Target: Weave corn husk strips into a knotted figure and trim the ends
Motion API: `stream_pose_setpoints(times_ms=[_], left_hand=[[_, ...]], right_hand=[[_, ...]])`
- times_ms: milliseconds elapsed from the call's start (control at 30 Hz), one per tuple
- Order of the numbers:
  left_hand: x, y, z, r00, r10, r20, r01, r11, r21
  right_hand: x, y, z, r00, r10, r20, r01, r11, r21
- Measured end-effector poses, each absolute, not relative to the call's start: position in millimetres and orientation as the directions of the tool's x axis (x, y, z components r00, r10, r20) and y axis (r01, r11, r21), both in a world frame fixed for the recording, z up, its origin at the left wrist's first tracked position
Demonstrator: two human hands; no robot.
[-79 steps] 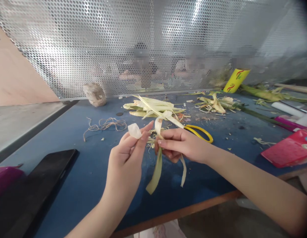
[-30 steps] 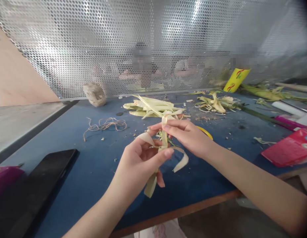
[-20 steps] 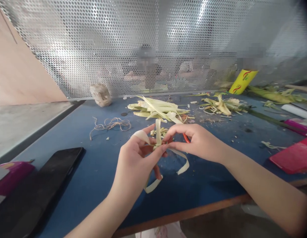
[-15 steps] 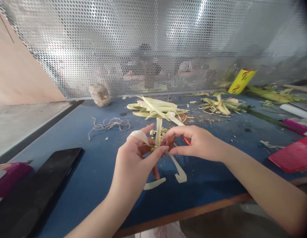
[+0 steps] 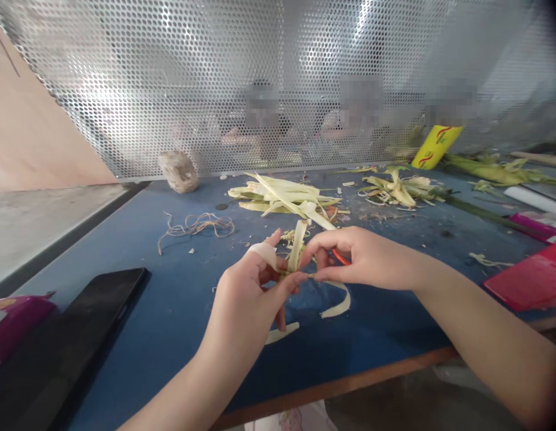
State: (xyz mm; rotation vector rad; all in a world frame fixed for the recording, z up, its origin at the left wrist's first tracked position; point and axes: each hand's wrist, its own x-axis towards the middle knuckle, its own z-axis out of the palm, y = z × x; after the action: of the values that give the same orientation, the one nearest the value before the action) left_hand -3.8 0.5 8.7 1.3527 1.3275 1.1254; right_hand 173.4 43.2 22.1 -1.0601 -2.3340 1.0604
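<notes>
My left hand pinches several pale strips that look like corn husk. One husk strip stands up from the fingers, and another curls over the back of the index finger. My right hand, close beside it, has thumb and fingertips closed on a thin twisted part of the husk. A loose strip end hangs curved below the right fingers. Under the left hand, a cut piece of husk lies on the table. A red curved handle shows by my right palm; whether it is held is hidden.
Beyond my hands lies a husk pile, with more scraps to its right. String and a black phone lie left. A yellow tube leans by the perforated metal screen. A red case sits right.
My hands have shifted slightly right, the right one drawing a little away from the left. The upright strip now tilts right, and the hanging strip end has swung right and curled.
</notes>
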Motion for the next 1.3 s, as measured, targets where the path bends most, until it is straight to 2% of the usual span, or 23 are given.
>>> stream_pose_setpoints(times_ms=[300,433,567,667,733,967,1133,1300], left_hand=[[-9.9,4.8,7.1,0.115,0.991,-0.066,0.188,0.044,0.981],[-9.7,3.4,8.3,0.131,0.99,-0.058,0.147,0.038,0.988],[-9.1,3.3,9.7,0.211,0.977,-0.025,0.07,0.01,0.997],[-8.3,3.2,14.0,0.204,0.979,-0.003,0.056,-0.009,0.998],[-7.1,2.4,17.5,0.162,0.987,-0.02,0.059,0.01,0.998],[-0.8,-2.3,19.6,0.0,1.0,-0.029,0.002,0.029,1.0],[-4.0,1.9,16.8,0.033,0.998,-0.057,-0.001,0.057,0.998],[-9.9,3.5,14.5,0.026,0.998,-0.061,0.053,0.06,0.997]], right_hand=[[189.7,44.3,29.8,-0.692,0.72,-0.059,0.516,0.436,-0.738],[188.4,48.0,26.2,-0.7,0.712,-0.052,0.446,0.38,-0.81],[177.8,50.1,18.2,-0.723,0.685,-0.086,0.265,0.16,-0.951],[169.9,50.4,11.3,-0.678,0.721,-0.145,0.178,-0.031,-0.984],[166.2,50.9,6.6,-0.652,0.74,-0.164,0.148,-0.088,-0.985],[153.5,48.4,1.3,-0.625,0.773,-0.109,0.147,-0.021,-0.989],[156.5,45.9,4.8,-0.648,0.759,-0.062,0.143,0.042,-0.989],[161.5,49.9,2.8,-0.677,0.731,-0.084,0.164,0.038,-0.986]])
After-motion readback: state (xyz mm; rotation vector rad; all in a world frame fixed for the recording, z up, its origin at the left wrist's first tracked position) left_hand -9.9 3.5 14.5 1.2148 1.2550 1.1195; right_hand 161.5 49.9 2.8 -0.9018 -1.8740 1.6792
